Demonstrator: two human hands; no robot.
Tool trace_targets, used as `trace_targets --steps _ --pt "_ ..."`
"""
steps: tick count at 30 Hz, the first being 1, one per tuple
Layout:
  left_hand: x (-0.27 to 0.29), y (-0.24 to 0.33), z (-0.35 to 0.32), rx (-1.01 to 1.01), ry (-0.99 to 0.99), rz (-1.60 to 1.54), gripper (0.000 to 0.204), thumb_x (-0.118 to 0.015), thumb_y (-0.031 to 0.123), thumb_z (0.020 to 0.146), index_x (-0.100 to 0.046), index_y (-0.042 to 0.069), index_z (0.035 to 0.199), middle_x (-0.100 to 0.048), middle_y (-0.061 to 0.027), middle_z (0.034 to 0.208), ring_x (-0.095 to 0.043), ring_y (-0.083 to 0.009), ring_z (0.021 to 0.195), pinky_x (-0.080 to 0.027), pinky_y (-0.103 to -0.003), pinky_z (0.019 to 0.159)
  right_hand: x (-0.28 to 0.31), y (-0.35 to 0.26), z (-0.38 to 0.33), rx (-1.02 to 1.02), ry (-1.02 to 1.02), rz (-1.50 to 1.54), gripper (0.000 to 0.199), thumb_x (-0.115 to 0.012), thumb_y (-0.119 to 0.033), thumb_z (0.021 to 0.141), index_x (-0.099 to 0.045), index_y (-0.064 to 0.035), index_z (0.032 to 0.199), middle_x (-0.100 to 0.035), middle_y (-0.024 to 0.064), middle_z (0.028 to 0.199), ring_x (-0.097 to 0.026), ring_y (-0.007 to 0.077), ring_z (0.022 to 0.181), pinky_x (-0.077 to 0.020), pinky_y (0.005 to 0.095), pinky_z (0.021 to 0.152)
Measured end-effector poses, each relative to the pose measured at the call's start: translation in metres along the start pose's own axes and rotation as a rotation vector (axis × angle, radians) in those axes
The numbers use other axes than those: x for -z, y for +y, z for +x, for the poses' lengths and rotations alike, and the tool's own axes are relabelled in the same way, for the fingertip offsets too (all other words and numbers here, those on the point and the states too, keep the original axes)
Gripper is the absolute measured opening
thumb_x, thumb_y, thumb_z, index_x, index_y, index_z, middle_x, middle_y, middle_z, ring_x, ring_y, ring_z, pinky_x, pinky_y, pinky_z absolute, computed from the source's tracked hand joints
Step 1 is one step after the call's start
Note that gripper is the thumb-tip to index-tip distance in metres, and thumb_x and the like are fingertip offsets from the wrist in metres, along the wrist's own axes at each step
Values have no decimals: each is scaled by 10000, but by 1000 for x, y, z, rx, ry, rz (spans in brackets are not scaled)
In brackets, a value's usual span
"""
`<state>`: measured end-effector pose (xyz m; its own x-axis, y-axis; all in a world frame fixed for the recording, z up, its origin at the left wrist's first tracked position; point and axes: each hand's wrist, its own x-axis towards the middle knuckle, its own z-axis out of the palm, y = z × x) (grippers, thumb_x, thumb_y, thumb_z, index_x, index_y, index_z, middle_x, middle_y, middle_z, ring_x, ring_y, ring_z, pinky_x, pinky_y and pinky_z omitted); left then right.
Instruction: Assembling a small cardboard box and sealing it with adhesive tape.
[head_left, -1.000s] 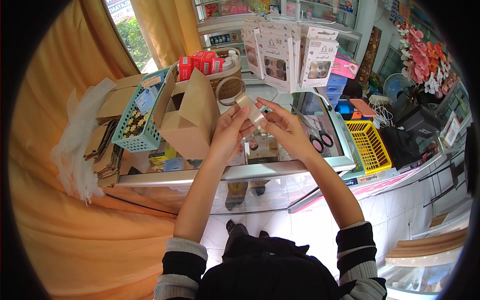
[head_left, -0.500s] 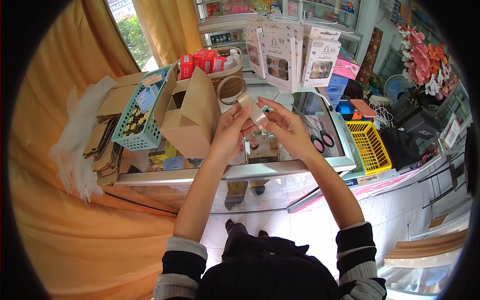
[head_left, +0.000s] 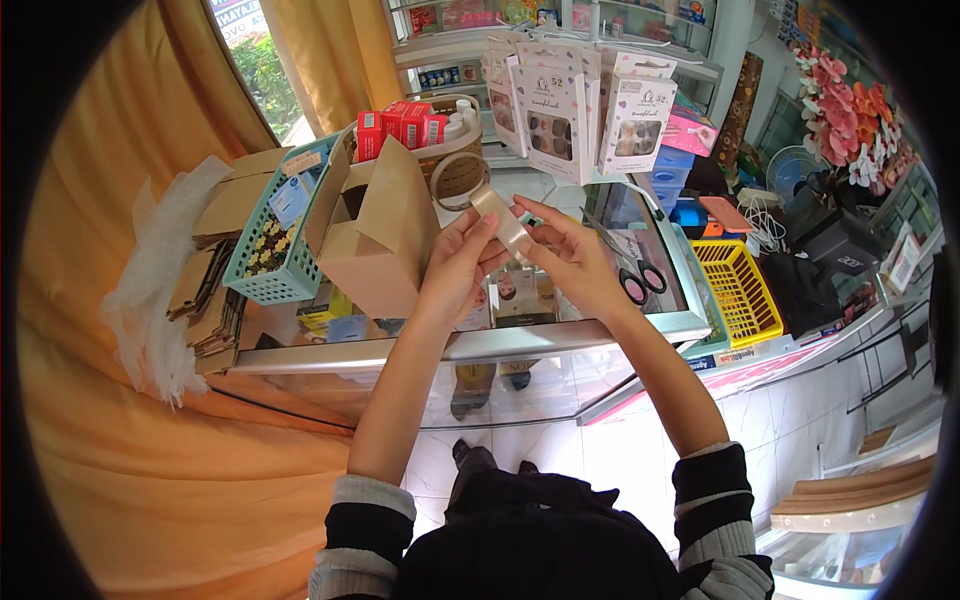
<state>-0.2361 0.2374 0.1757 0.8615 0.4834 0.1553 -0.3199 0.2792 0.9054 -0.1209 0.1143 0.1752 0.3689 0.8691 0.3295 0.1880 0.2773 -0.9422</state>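
Above the front edge of the silver-framed glass display case (head_left: 510,342), a glossy beige strip of tape (head_left: 496,218) slanted down from a pale, hollow, ring-shaped roll (head_left: 436,182), pinched between closed thumb and fingers of both the left hand (head_left: 460,262) and the right hand (head_left: 576,256). Printed lettering marked flat, white, windowed cardboard packs (head_left: 550,88) near the far edge; a matte brown cardboard carton (head_left: 370,262) stood towards the left.

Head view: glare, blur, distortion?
Head view: pale floor blown out in patches; head view: sheen on the tape between left hand and right hand, no obvious motion blur there; head view: black corners, pink counter edge bowed.
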Motion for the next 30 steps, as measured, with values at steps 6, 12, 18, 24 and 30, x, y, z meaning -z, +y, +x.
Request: trace_targets --steps 6,12,18,24,30 --pt "1 -1 1 -11 -19 41 372 -519 273 937 -476 45 1228 -579 -59 1181 -581 -137 1038 -462 -278 922 -2 1 1 17 26 39 460 -582 -68 876 -451 -70 1317 -629 56 970 -559 94 903 -435 261 836" --pt "0 0 -1 -10 -16 13 365 -518 265 938 -475 46 1226 -576 -70 1186 -582 -143 1043 -460 -289 932 -2 0 0 23 23 63 453 -577 -64 878 -453 -69 1313 -628 64 989 -557 100 923 -433 268 849" --pt "0 1 0 2 -34 -11 350 -504 250 945 -473 37 1221 -568 -78 1205 -576 -156 1067 -454 -304 951 -1 1 0 41 13 45 460 -571 -61 880 -447 -80 1323 -626 63 992 -552 98 930 -431 267 851" --pt "3 1 0 4 -31 -18 363 -509 259 942 -470 33 1224 -570 -80 1200 -576 -159 1067 -453 -303 953 -1 1 0 44 0 47 474 -562 -44 873 -440 -78 1330 -623 71 1013 -553 103 937 -432 274 866" --pt "1 -1 0 -4 -24 8 372 -514 266 940 -467 37 1229 -572 -75 1193 -576 -154 1064 -453 -294 946 -1 0 -1 45 7 32 479 -562 -38 869 -434 -61 1330 -620 82 1048 -559 111 961 -431 282 880"
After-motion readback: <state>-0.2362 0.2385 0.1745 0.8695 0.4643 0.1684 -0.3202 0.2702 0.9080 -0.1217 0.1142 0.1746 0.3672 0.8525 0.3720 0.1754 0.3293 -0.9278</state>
